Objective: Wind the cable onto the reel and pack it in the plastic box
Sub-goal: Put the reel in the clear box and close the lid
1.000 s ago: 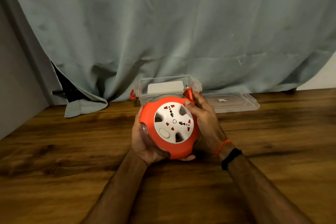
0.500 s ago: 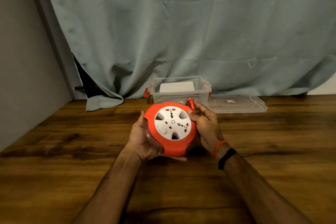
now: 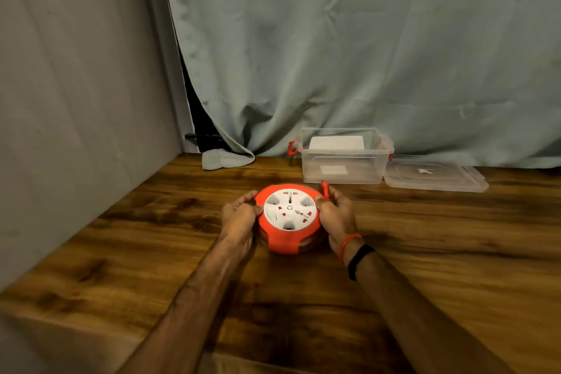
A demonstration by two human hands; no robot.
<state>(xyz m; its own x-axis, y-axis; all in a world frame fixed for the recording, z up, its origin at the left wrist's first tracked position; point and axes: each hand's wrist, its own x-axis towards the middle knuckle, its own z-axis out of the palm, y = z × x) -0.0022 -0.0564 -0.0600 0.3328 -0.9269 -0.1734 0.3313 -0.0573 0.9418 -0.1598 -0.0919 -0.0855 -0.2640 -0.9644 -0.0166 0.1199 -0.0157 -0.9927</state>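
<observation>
The left hand [image 3: 239,215] grips the left rim of the reel [image 3: 290,217], fingers curled over the orange edge and thumb toward the white face. The right hand [image 3: 335,214] grasps the opposite rim, its fingers bent round the edge just below the small orange crank [image 3: 324,188] that sticks up at the reel's upper right. Between the two hands the reel sits face up — a white socket plate with red shutters set in an orange shell, with darker windings just visible under the near edge. Whether it rests on the table [image 3: 455,252] or hangs just above it is hard to say from here. On the right wrist are an orange thread [image 3: 349,244] and a black band [image 3: 359,259]. Beyond the reel, near but apart from it, stands the clear box [image 3: 343,174], open, with red clips at its sides and a white card inside against the far wall. Its lid [image 3: 437,176] lies flat just beside it on the right. Behind everything hangs a pale green curtain [image 3: 364,55] — its hem rumpled onto the wood at the left, next to a grey wall [image 3: 76,100].
</observation>
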